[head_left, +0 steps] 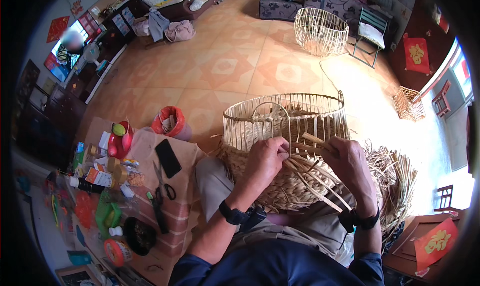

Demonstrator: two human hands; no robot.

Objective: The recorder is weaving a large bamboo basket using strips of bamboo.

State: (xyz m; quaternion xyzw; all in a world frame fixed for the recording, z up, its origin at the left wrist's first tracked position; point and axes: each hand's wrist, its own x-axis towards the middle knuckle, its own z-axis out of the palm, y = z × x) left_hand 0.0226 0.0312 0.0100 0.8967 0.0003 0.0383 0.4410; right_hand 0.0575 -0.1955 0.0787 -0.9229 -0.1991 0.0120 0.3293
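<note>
A large woven basket (285, 186) stands between my knees. Braided straw covers its lower part, while bare upright stakes rise to a round rim (280, 119) with a small arched handle. My left hand (268, 158) is closed in a pinch at the near side of the weave, its fingertips against the straw. Gripped in my right hand (348, 161), just to the right, is a flat straw strand (312, 137) whose end points up and left. Several loose strands (312, 173) hang down between both hands over the basket's side.
Straw bundles (395, 176) lie at my right. On the table (182, 201) at my left are scissors (164, 186), a phone (168, 158) and jars; a red-lined bin (172, 123) stands behind it. Farther off are a basket frame (321, 32), a folding chair (370, 36) and a small basket (409, 104).
</note>
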